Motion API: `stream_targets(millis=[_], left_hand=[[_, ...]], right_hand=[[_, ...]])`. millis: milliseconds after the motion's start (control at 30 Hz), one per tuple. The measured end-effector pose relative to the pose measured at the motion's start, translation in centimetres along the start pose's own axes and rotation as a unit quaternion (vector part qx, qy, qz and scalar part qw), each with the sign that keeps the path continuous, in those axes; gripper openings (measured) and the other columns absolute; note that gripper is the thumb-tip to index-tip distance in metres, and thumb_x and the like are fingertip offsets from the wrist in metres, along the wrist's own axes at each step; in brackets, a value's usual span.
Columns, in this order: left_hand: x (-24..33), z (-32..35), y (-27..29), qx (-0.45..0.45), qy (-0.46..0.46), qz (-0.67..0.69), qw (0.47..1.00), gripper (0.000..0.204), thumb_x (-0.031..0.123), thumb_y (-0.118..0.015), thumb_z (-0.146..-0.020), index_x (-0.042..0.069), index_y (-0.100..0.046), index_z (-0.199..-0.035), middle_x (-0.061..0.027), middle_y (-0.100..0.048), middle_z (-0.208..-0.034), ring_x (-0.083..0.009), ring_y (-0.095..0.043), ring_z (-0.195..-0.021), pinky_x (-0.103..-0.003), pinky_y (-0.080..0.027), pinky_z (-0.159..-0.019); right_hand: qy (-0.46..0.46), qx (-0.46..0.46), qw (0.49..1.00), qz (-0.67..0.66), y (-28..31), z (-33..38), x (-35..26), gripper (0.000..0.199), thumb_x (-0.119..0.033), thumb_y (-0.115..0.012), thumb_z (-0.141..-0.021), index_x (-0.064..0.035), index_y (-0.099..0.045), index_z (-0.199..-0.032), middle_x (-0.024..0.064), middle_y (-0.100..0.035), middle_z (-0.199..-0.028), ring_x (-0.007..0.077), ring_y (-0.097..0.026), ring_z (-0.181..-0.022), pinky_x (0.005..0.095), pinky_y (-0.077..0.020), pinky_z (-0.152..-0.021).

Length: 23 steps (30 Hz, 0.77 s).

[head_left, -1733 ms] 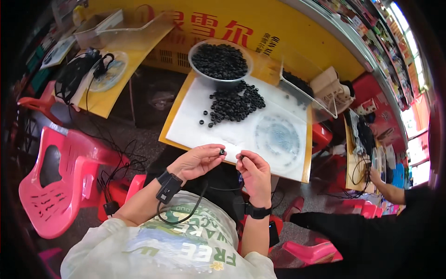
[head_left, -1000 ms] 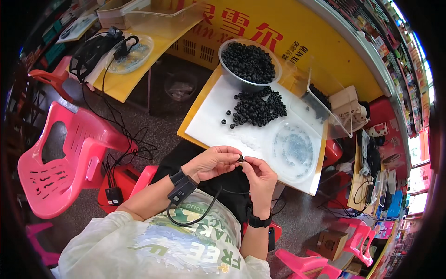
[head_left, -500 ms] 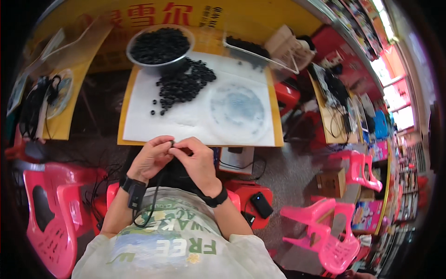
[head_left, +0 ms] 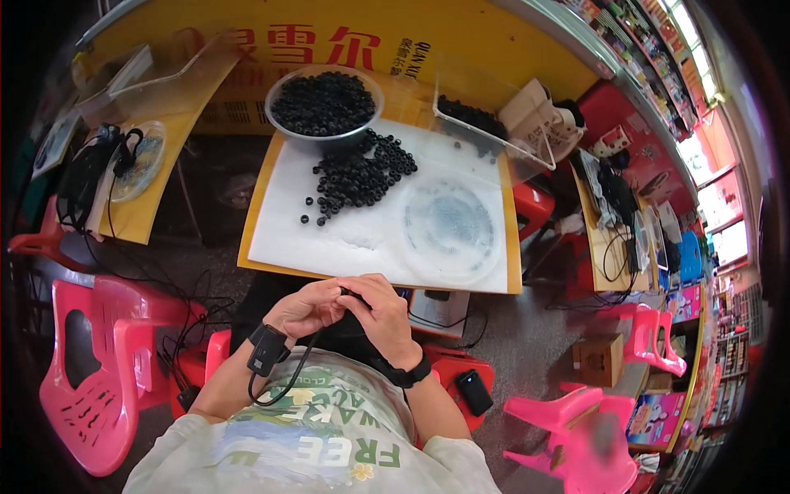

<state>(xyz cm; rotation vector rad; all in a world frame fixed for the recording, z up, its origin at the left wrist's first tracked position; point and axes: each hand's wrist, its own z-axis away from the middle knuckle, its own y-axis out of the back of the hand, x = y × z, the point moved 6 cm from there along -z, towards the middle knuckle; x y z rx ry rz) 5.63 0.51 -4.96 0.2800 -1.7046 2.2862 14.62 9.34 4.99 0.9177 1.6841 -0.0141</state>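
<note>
My left hand and my right hand meet just off the table's near edge, fingertips pinched together. Between them is a small black bead, mostly covered by the fingers. Ahead of the hands, a loose pile of black beads spreads over a white sheet on the yellow table. At the pile's far side stands a clear bowl heaped with the same beads. A round translucent plastic disc lies flat on the sheet's right side.
A clear bin with more black beads sits at the table's far right. Side tables carry cables. Pink plastic chairs stand left and right. A black device rests on a red stool beside my right arm.
The whole view has shifted, so table and hands appear lower and farther right. My fingers remain pinched together, with the right fingers now covering more of the bead.
</note>
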Motion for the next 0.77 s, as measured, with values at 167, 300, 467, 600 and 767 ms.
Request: stream_targets(millis=[167, 300, 467, 600, 767], left_hand=[[-0.3, -0.3, 0.6, 0.044, -0.016, 0.035, 0.998, 0.036, 0.019, -0.065, -0.095, 0.002, -0.056, -0.125, -0.0044, -0.064, -0.104, -0.0091, -0.061, -0.083, -0.020, -0.054, -0.074], [1.0, 0.1, -1.5, 0.040, -0.008, 0.088, 0.995, 0.037, 0.019, -0.058, -0.099, 0.000, -0.051, -0.131, -0.0124, -0.064, -0.114, -0.0155, -0.065, -0.096, -0.026, -0.057, -0.084], [2.0, 0.1, 0.4, 0.047, -0.041, 0.140, 0.988, 0.028, 0.013, -0.055, -0.100, -0.001, -0.055, -0.124, -0.0137, -0.064, -0.113, -0.0178, -0.067, -0.093, -0.026, -0.059, -0.083], [3.9, 0.8, 2.2, 0.093, -0.118, 0.160, 0.976, 0.022, 0.010, -0.054, -0.100, -0.001, -0.058, -0.118, -0.0128, -0.067, -0.106, -0.0177, -0.068, -0.090, -0.027, -0.059, -0.081], [4.9, 0.7, 3.9, 0.110, -0.161, 0.186, 0.963, 0.020, 0.007, -0.053, -0.099, -0.001, -0.058, -0.117, -0.0125, -0.068, -0.103, -0.0179, -0.068, -0.091, -0.027, -0.059, -0.078]], right_hand=[[-0.044, -0.089, 0.995, 0.002, 0.8, -2.3, 0.7, 0.024, -0.013, -0.070, -0.084, -0.0013, -0.069, -0.106, 0.0125, -0.070, -0.098, 0.0257, -0.065, -0.093, 0.0313, -0.0516, -0.081], [-0.178, -0.039, 0.973, -0.139, 7.9, -9.5, 3.2, 0.022, -0.008, -0.067, -0.088, -0.0007, -0.069, -0.108, 0.0035, -0.069, -0.093, 0.0108, -0.064, -0.084, 0.0249, -0.0502, -0.078], [-0.040, 0.227, 0.965, -0.127, 19.7, -19.7, 3.5, 0.053, -0.002, -0.066, -0.089, 0.0133, -0.044, -0.134, 0.0128, -0.069, -0.103, 0.0182, -0.064, -0.091, 0.0282, -0.0486, -0.087], [-0.037, 0.160, 0.960, 0.225, 14.5, -19.0, 2.1, 0.049, -0.010, -0.068, -0.087, 0.0014, -0.054, -0.132, 0.0157, -0.070, -0.105, 0.0216, -0.067, -0.091, 0.0329, -0.0513, -0.084], [-0.036, -0.108, 0.980, 0.166, -0.9, -13.7, 5.3, 0.017, -0.013, -0.070, -0.087, -0.0085, -0.074, -0.103, 0.0104, -0.072, -0.101, 0.0226, -0.067, -0.083, 0.0331, -0.0537, -0.075]])
